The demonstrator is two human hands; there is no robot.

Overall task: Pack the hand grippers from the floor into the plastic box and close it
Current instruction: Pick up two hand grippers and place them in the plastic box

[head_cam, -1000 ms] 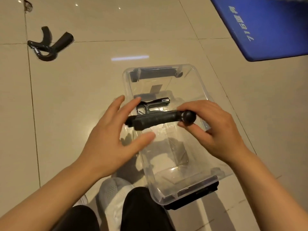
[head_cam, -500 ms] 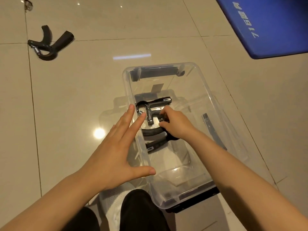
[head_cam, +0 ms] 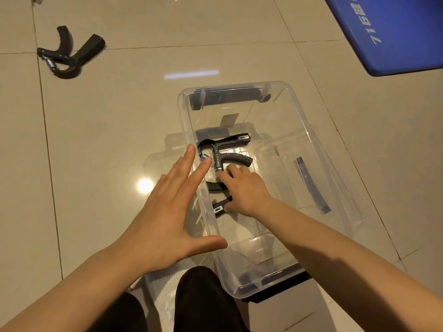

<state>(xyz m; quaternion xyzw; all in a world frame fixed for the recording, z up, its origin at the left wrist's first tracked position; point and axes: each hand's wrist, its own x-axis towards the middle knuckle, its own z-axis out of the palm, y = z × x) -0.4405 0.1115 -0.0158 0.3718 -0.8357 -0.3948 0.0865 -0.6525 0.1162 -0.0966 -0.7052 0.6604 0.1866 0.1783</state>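
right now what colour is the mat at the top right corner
Blue, with pale lettering; the mat shows in the head view.

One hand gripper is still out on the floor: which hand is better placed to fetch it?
Left hand: open, outside the box, on the floor gripper's side. Right hand is inside, on another.

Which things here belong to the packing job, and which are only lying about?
Belong to the job:
- clear plastic box
- hand gripper already in the box
- second hand gripper under the right hand
- hand gripper on the floor
- left hand, spread beside the box

Lying about:
- blue mat
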